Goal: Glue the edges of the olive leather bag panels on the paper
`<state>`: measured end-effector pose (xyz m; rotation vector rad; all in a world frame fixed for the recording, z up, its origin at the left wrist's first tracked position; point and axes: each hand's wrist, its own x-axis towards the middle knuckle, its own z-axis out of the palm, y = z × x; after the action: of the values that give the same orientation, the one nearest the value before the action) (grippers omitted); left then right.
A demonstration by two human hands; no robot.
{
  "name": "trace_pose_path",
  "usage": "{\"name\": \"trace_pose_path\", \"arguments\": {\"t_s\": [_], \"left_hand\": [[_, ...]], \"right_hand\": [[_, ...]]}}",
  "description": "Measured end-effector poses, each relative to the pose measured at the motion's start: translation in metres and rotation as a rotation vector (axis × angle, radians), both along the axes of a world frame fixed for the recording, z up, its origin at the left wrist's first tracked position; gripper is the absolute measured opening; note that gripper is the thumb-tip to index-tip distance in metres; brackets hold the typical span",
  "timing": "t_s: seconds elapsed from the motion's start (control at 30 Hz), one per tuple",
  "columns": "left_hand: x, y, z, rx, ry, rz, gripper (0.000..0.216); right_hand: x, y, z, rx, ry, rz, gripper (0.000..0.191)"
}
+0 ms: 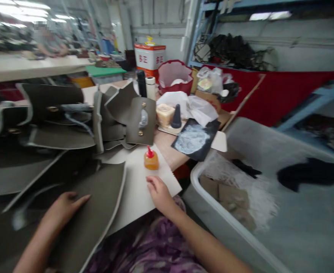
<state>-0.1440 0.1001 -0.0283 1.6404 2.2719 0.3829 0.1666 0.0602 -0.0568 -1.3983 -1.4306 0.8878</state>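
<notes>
My left hand [63,208] rests on a large dark grey-green bag panel [98,193] with a pale cut edge. Its thumb is stretched out over the surface, apart from the bent forefinger; the other fingers are partly hidden. My right hand [159,193] hovers over or rests on a white board [138,189], its fingers loosely bent and nothing visible in them. Just beyond those fingertips stands a small bottle of amber liquid [151,161] with a red nozzle cap. Upright behind it is a dark panel [140,125] with two metal eyelets and a grey strip between them.
More dark bag pieces [61,125] crowd the left. Farther back are a thread cone [177,116], a black sheet with white residue [194,139], a red basin [175,77] and two flasks [150,87]. A translucent bin [226,216] occupies the right. A person [50,41] is at a distant table.
</notes>
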Motion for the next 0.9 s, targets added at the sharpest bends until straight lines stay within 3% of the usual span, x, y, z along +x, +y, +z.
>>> {"name": "trace_pose_path", "arguments": {"t_s": [0.03, 0.1, 0.2, 0.4, 0.53, 0.63, 0.7, 0.8, 0.9], "left_hand": [[-0.001, -0.007, 0.003, -0.085, -0.105, 0.056, 0.050], [0.004, -0.018, 0.006, -0.133, -0.329, 0.029, 0.046], [0.018, -0.031, 0.006, -0.117, -0.437, 0.027, 0.043], [0.037, -0.068, 0.023, 0.014, -0.536, 0.055, 0.039], [0.053, -0.097, 0.044, 0.179, -0.385, 0.066, 0.027], [0.072, -0.120, 0.053, 0.274, -0.173, 0.027, 0.018], [0.081, -0.131, 0.055, 0.400, 0.018, -0.071, 0.021], [0.081, -0.140, 0.057, 0.575, 0.263, -0.219, 0.032], [0.072, -0.141, 0.063, 0.632, 0.372, -0.209, 0.036]], "right_hand": [[-0.007, -0.006, -0.004, -0.034, 0.050, 0.044, 0.026], [-0.019, -0.011, -0.014, -0.126, 0.142, 0.106, 0.030], [-0.032, -0.009, -0.021, -0.260, 0.247, 0.191, 0.037], [-0.044, -0.022, 0.001, -0.403, 0.421, 0.323, 0.037], [-0.055, -0.036, 0.023, -0.356, 0.498, 0.356, 0.034], [-0.064, -0.041, 0.037, -0.341, 0.360, 0.310, 0.032], [-0.067, -0.041, 0.046, -0.337, 0.313, 0.306, 0.033], [-0.066, -0.040, 0.056, -0.372, 0.409, 0.409, 0.034], [-0.064, -0.043, 0.062, -0.475, 0.507, 0.500, 0.041]]}}
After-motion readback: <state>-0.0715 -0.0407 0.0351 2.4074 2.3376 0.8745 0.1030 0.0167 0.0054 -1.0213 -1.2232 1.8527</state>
